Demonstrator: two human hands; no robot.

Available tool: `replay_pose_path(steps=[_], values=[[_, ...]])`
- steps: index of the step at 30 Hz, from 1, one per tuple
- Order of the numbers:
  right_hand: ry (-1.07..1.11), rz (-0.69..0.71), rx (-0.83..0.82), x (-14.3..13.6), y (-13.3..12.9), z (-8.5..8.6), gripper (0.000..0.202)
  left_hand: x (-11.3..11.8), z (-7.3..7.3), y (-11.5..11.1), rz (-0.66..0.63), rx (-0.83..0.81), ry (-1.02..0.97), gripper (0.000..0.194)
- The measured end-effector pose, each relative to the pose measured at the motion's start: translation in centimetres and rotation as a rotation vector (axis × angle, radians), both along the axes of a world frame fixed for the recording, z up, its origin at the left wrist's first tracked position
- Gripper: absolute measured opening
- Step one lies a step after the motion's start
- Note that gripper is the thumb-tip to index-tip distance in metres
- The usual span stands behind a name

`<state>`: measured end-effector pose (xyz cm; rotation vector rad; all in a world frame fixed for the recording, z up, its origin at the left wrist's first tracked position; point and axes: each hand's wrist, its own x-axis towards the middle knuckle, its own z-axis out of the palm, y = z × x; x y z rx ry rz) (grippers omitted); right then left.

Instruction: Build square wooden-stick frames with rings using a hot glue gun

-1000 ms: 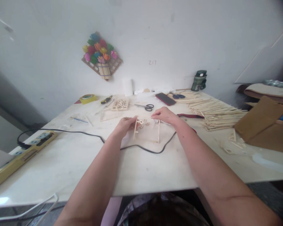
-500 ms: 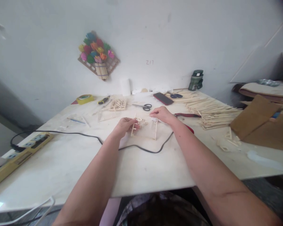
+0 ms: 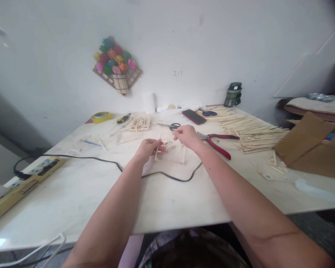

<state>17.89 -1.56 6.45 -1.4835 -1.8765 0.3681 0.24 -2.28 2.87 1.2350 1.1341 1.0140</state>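
White tabletop (image 3: 184, 204) nearest, thin black flat cable (image 3: 181, 180) across it at 6 o'clock from the work. Just past that, dead ahead at 12 o'clock from the person: pale rectangular frame of thin wooden sticks (image 3: 169, 162), small pale ring-shaped wooden pieces (image 3: 165, 142) in its far half. Left hand (image 3: 149, 147) has thumb and fingers closed on the frame's 10 o'clock side. Right hand (image 3: 185, 134) is at its 1 o'clock corner, fingers drawn in; can't tell if they're pinching anything.

Handling, judged by eye: very light, sticks stiff but thin, joints probably the weak spot. Best grip is a light pinch on a side rail near a corner; don't squeeze mid-span or press the small rings.

Further out: red-handled metal pliers (image 3: 212, 143), spread, at 2 o'clock; black-handled scissors (image 3: 174, 127) at 12; pale wooden lattice panel (image 3: 140, 124) at 10; big spread of pale thin sticks (image 3: 257, 134) at 2, beyond the pliers.

Unclear: frame's far corner is behind the right hand, pliers' tips partly covered too. Reddish patch (image 3: 162, 149) by the left rail could be fingertips, can't confirm. Ring joints too small to read. Both forearms run off the bottom edge.
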Motion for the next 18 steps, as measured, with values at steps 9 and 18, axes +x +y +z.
replay_pose_path(steps=[9, 18], values=[[0.219, -0.007, -0.322, -2.7, -0.4, -1.4, 0.020, 0.2, 0.1, -0.2, -0.023, 0.017, -0.009, 0.036], [0.437, -0.012, -0.418, -3.6, -0.2, -2.6, 0.017, 0.3, 0.2, -0.2, -0.034, 0.028, -0.017, 0.039]])
